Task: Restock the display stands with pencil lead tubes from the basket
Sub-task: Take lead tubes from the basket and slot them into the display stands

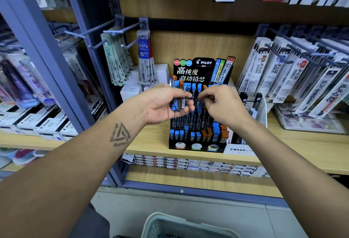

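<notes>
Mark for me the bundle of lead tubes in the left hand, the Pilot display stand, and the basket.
bundle of lead tubes (177, 96), head view, on the tubes' middle.
Pilot display stand (196, 72), head view, on the printed header card.
basket (160, 217), head view, on the near rim.

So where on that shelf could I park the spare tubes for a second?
Bare wood of the light wooden shelf lies left of the black tiered Pilot display stand, below the white boxes. Right of the stand is crowded: a Mono box, clear holders.

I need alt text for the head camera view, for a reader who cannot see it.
The left hand grips a bundle of lead tubes before a black Pilot display stand on a wooden shelf, while the right hand reaches toward them. A basket sits below.
</notes>
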Demonstrator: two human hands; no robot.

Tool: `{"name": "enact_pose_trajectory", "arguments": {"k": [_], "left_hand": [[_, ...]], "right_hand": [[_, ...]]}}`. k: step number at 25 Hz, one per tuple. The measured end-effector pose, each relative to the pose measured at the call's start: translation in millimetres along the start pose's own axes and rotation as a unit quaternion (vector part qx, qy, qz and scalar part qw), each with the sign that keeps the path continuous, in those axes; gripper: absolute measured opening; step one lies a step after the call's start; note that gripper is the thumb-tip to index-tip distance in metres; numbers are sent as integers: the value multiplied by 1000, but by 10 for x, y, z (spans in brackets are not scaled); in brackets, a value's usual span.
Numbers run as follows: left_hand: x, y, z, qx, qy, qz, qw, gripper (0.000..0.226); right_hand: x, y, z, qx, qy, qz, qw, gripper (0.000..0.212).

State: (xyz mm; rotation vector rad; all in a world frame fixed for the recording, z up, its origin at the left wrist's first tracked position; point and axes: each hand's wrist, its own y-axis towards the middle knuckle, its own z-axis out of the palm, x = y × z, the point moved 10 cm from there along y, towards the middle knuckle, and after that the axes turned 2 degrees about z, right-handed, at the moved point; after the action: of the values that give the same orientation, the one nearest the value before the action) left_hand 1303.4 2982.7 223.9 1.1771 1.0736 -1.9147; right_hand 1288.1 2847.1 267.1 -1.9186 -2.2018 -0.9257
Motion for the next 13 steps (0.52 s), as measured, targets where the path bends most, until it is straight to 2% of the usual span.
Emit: {"name": "enact_pose_trajectory", "arguments": {"k": [2,3,4,6,7,11,13], "left_hand": [[39,0,23,5,9,-5,1000,15],[58,0,44,11,17,-9,1000,16],[79,-6,74,20,30,-13,999,15],[126,-25,169,46,55,-18,997,16],[148,-35,223,58,63,-20,996,16],[184,-52,336,78,76,-23,994,17],[189,-31,309,71,76,-27,994,15]], "right_hand": [[-60,-40,-17,1,39,28,999,27],[-103,-52,-46,-5,98,52,994,23],[-146,-64,-63,-7,181,82,980,20],[-184,-110,-22,18,347,138,928,18],[-180,-138,6,34,395,153,905,18],[-273,-203,74,47,439,188,877,22],[-347,-217,62,39,479,212,851,22]]}}
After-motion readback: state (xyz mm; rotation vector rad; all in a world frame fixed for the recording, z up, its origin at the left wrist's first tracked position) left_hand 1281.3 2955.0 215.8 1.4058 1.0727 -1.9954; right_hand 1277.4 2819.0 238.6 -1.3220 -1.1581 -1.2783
